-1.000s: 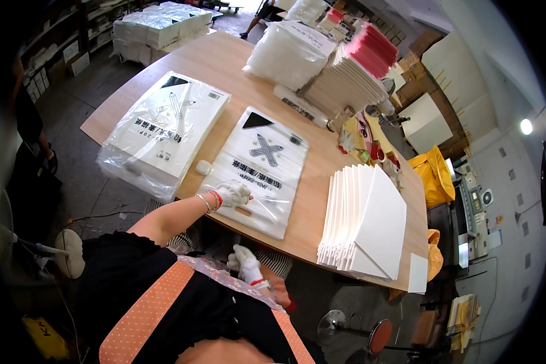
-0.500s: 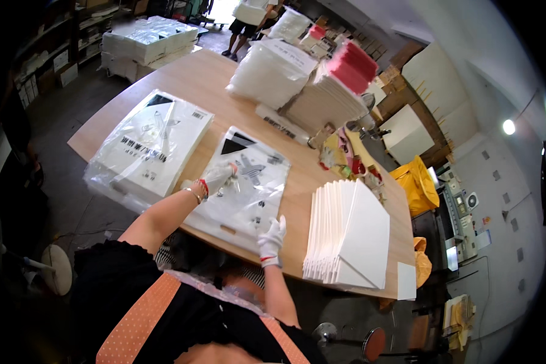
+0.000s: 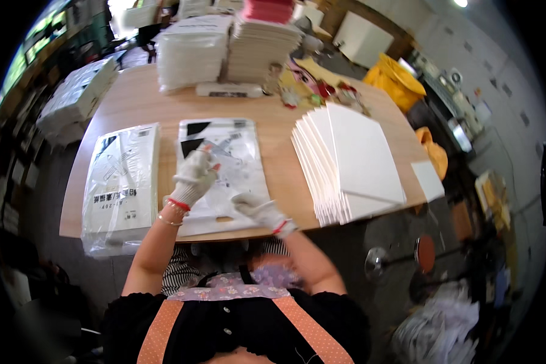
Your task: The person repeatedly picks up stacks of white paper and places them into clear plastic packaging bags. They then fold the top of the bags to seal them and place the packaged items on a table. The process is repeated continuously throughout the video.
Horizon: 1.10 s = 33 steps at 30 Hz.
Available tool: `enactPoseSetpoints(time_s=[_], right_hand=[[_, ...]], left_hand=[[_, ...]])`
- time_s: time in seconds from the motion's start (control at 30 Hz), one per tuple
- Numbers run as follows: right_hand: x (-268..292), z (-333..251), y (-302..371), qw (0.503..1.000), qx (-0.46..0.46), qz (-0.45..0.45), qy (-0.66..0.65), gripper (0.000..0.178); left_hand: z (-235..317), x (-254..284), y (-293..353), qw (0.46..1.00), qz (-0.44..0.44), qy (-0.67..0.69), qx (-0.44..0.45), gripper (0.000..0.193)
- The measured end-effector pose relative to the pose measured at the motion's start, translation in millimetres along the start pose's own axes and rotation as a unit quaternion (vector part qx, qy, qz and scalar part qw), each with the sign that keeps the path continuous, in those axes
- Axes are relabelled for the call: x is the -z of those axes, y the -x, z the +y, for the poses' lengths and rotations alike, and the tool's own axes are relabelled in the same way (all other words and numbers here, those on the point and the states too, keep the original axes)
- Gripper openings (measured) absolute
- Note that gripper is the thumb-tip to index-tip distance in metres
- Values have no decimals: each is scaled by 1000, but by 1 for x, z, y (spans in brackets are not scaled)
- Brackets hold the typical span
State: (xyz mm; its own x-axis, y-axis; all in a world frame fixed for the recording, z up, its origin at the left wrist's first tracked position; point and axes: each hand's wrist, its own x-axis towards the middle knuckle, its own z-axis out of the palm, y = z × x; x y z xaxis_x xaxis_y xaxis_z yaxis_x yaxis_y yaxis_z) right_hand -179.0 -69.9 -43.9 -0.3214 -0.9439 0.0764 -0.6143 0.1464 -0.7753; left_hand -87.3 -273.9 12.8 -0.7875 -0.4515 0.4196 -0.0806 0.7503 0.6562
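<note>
A flat white plastic bag [image 3: 239,179] with a grey and black printed design lies before me, its cut-out handle hole near the table's front edge. My left hand [image 3: 193,177] is over the bag's left half in a white glove with bare fingertips. Its fingers are partly curled, thumb and forefinger apart, with nothing visible between them. Above the bag's lower right edge is my right hand [image 3: 262,213], also gloved, its fingers stretched to the left and slightly blurred. To the left lies a stack of white printed packs [image 3: 122,182] in clear plastic.
A fanned stack of white boards [image 3: 364,161] stands to the right on the wooden table [image 3: 279,142]. Toward the back are wrapped white stacks [image 3: 191,57], a pile with pink on top [image 3: 264,42], and a long white roll [image 3: 229,90]. A stool [image 3: 424,253] stands at right.
The view has turned, so the table now looks straighter. My right hand has moved in from the bag's right side over its lower edge; my left hand stays over the bag, fingers more curled.
</note>
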Motion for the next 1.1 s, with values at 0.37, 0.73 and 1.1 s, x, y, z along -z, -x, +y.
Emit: enactPoseSetpoints(time_s=[0.37, 0.73, 1.1], right_hand=[[236, 36, 144, 857, -257, 276, 351, 48], [123, -107, 171, 927, 177, 98, 316, 26], [9, -42, 202, 811, -61, 406, -417, 61]], left_hand=[[76, -17, 78, 967, -15, 213, -140, 24], [170, -97, 58, 536, -405, 634, 383, 24], [146, -77, 146, 974, -190, -16, -123, 60]])
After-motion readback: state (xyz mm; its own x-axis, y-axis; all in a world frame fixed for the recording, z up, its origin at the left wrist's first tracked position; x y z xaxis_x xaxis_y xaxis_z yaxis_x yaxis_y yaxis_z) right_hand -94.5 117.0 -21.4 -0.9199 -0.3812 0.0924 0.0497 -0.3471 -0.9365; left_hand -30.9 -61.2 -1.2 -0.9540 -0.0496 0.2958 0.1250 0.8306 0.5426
